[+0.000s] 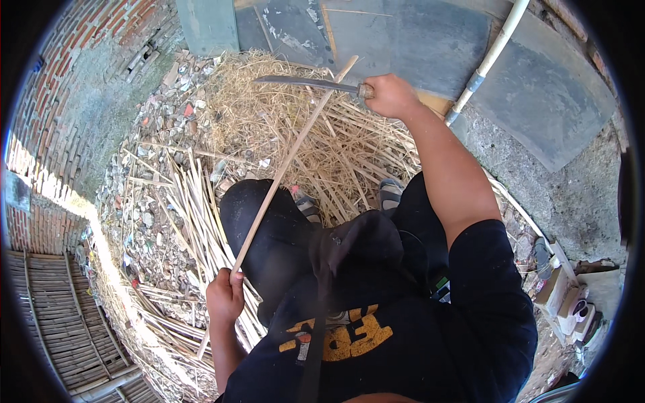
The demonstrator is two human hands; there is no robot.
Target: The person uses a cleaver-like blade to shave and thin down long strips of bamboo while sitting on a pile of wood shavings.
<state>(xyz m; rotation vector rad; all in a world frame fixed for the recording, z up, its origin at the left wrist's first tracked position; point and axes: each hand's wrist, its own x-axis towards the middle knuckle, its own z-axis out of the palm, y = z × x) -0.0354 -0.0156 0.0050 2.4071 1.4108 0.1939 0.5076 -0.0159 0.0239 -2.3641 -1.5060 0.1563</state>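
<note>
The right hand grips a long knife by its handle, its blade crossing the far stretch of a pale strip; contact is unclear. The left hand, closed around the strip's lower part, has open space over loose straw ahead, bounded by grey panels.

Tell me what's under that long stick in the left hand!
Under the long stick are the dark trouser leg and dry shavings. Whatever lies directly beneath it is covered, and the left hand hides its gripped part.
</note>
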